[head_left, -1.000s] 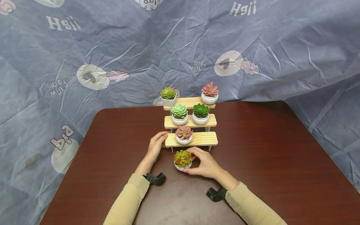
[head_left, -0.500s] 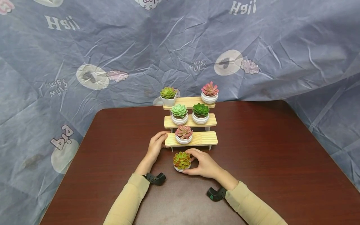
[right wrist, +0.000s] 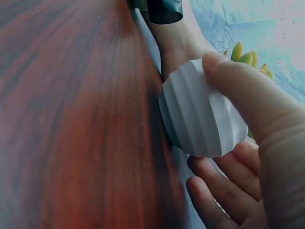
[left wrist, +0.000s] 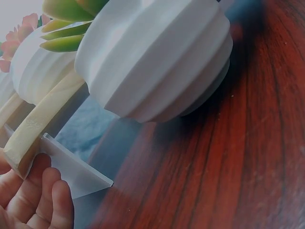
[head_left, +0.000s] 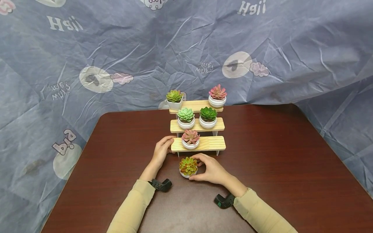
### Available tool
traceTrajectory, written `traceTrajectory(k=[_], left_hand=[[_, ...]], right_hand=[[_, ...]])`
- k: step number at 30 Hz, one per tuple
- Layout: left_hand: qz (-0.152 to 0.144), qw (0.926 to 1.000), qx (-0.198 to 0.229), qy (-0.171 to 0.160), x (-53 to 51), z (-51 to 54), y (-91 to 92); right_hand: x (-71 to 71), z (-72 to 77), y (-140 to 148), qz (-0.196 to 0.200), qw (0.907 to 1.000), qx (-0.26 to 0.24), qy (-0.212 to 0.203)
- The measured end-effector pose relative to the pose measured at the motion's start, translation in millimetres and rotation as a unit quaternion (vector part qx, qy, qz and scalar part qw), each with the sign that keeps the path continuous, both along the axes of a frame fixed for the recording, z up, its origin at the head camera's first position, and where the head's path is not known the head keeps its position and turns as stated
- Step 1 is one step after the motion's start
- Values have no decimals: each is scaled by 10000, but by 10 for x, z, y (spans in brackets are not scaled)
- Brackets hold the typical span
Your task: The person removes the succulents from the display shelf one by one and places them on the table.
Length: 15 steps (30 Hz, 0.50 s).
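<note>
My right hand [head_left: 214, 170] pinches a white ribbed pot [right wrist: 202, 112] between thumb and fingers. The pot holds a yellow-green succulent with orange tints [head_left: 188, 166] and stands upright at the table surface in front of the stand. At the left end of the lowest board of a three-tier wooden plant stand [head_left: 214, 143], my left hand [head_left: 161, 151] grips the board. The left wrist view shows its fingers [left wrist: 43, 191] curled under the board's end, beside a clear support leg [left wrist: 76, 167]. On that lowest board sits a pink succulent [head_left: 190, 137] in a white pot, left of centre.
The middle board carries a pale green succulent [head_left: 186, 115] and a dark green succulent [head_left: 208, 114]. On the top board are a green succulent in a square pot [head_left: 174, 97] and a pink-red succulent [head_left: 217, 93]. A grey-blue printed cloth [head_left: 145, 48] hangs behind the brown table [head_left: 276, 155].
Over the last second the yellow-green succulent has shifted slightly toward me and left, with my right fingers on its pot. My left hand has kept its place on the stand.
</note>
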<state>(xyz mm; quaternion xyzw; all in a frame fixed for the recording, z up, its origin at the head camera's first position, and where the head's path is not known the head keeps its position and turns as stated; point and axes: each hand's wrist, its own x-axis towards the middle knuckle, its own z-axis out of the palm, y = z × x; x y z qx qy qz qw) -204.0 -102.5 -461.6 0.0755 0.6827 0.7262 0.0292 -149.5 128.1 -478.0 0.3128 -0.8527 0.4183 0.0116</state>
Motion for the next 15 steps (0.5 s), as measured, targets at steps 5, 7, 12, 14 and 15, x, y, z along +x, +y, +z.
traceTrajectory(k=[5,7,12,14,15], left_hand=[[10,10000,-20,-23,-3,6,2],[12,10000,-22,-37,-21,-22,-1],[37,10000,38,-78,-112,-179,-17],[67,9999,67,-85,-135,-227,-18],[84,9999,77,-85,-139,-238,-16]], right_hand=[[-2,34,9,60,9996,-245,95],[-8,44,15,85,9992,-380,118],[-17,69,29,159,9974,-687,128],[-13,89,26,135,9968,-770,158],[-10,99,22,110,9966,-798,188]])
